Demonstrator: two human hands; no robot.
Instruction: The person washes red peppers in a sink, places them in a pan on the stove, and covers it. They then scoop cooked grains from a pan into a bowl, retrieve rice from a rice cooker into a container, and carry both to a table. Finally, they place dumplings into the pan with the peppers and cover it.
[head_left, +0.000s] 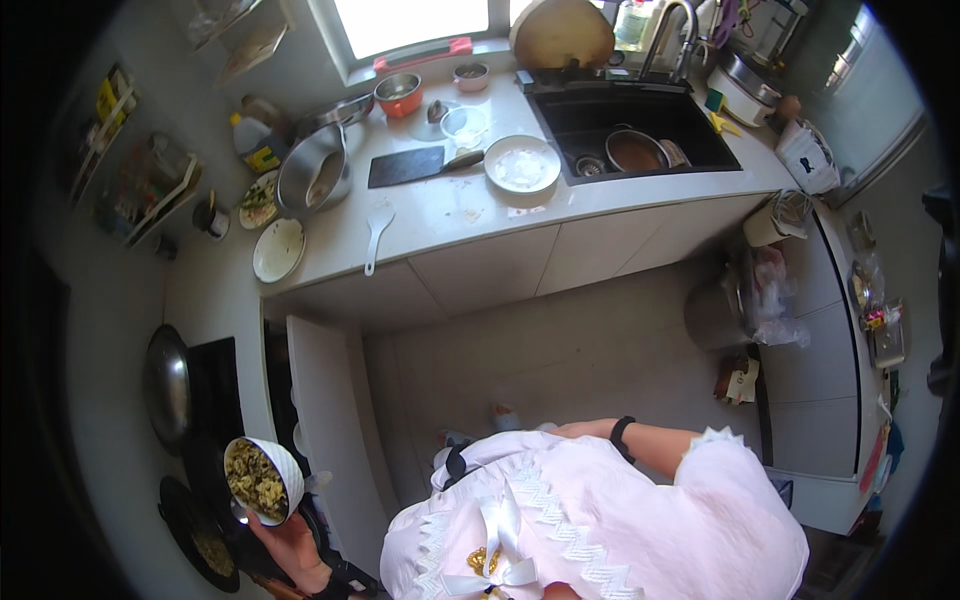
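Note:
My left hand (292, 551) supports a white ribbed bowl (286, 469) from beneath, at the lower left. Fried rice (255, 480) with dark bits fills the bowl, which is tilted in view. Beneath and beside it on the stove is a dark wok (176, 510) with more of the same food in its bottom. My right hand (589, 428) rests low by my waist, mostly hidden behind my pink top; its fingers do not show, so I cannot tell whether it holds anything.
A cabinet door (330, 405) stands open beside the stove. A wok lid (166, 390) leans at the wall. The counter bears a cleaver (409, 166), white plate (523, 165), rice paddle (378, 225) and steel pot (292, 176). A pan (636, 152) sits in the black sink (566, 124).

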